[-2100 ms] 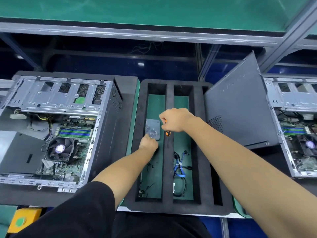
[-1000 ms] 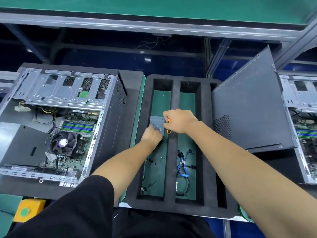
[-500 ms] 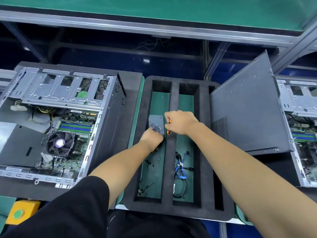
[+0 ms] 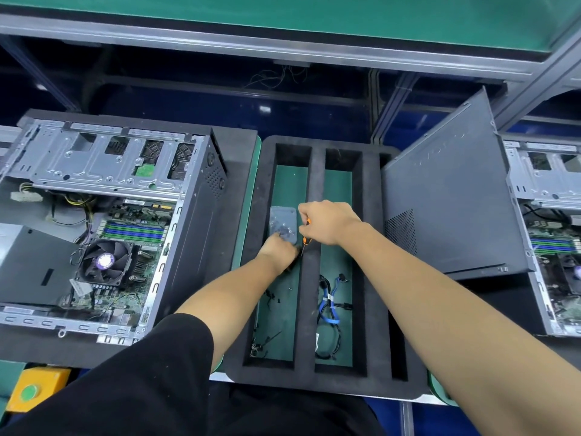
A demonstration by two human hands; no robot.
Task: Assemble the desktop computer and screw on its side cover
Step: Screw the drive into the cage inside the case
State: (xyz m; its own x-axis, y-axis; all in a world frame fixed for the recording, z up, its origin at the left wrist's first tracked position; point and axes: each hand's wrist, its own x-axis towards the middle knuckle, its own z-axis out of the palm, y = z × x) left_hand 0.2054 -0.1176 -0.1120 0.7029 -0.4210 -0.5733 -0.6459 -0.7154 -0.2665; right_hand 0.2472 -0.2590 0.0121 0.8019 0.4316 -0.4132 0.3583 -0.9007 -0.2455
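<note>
Both hands are over the black foam tray (image 4: 374, 278) in the middle of the worktop: the left hand (image 4: 278, 251) has its fingertips pinched down on the small grey magnetic screw pad (image 4: 283, 223) in the left slot, while the right hand (image 4: 327, 223) grips an orange-handled screwdriver (image 4: 305, 239) just beside it. The open silver-framed desktop computer case (image 4: 107, 221) lies on its side to the left, and its dark grey metal side cover (image 4: 452, 209) stands tilted off to the right of the tray, not on yet.

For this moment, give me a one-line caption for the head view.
Both hands work over the foam tray: left hand at a grey screw pad, right hand holding a screwdriver.
</note>
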